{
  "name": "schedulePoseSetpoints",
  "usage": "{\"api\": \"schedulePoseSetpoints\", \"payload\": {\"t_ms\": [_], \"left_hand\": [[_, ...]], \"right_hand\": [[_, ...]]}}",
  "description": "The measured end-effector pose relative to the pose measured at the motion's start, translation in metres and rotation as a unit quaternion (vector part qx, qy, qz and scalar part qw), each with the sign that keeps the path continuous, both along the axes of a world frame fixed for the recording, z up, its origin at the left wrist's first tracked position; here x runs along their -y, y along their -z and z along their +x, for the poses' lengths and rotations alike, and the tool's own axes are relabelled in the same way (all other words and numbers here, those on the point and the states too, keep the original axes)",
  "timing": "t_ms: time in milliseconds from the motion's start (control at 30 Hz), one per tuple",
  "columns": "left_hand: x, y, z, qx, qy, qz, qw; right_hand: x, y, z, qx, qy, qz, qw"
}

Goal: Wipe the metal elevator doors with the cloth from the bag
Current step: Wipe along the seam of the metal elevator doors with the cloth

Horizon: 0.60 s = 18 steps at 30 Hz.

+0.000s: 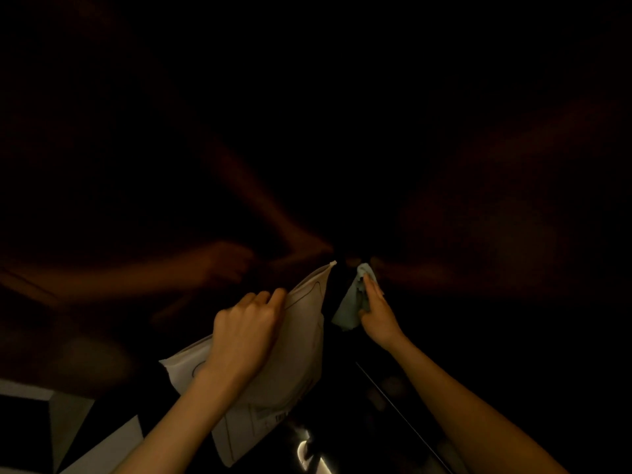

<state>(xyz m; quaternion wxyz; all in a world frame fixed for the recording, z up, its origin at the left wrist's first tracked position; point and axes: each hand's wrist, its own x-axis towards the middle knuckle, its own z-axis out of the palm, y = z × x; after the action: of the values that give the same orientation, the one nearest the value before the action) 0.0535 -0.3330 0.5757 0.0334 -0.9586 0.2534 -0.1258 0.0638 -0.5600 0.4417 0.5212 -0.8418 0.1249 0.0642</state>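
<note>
My left hand (244, 333) grips a white flat bag (301, 347) by its upper edge, its fingers curled over the rim. Just to the right, my right hand (376, 311) holds a pale blue cloth (352, 306), bunched and hanging below the fingers. The cloth is outside the bag, a narrow dark gap apart from it. The metal elevator doors (444, 165) fill the dark space ahead. They dimly mirror my arms and hands.
The scene is very dark. A pale wall or frame edge (68, 419) shows at the lower left. A thin bright line (393, 401) runs diagonally at the lower right, and a small light reflection (304, 449) glints on the floor.
</note>
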Motion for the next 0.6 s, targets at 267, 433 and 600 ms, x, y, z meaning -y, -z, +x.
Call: {"api": "schedulePoseSetpoints", "payload": {"t_ms": [267, 433, 600], "left_hand": [[-0.008, 0.115, 0.001, 0.045, 0.019, 0.011, 0.999], [-0.007, 0.182, 0.003, 0.094, 0.021, 0.007, 0.995], [-0.004, 0.233, 0.004, 0.14, 0.019, -0.007, 0.99]], "right_hand": [[-0.014, 0.109, -0.003, 0.063, 0.062, 0.026, 0.996], [-0.012, 0.199, -0.007, 0.074, 0.065, 0.034, 0.995], [-0.006, 0.258, -0.015, 0.103, 0.035, 0.005, 0.994]]}}
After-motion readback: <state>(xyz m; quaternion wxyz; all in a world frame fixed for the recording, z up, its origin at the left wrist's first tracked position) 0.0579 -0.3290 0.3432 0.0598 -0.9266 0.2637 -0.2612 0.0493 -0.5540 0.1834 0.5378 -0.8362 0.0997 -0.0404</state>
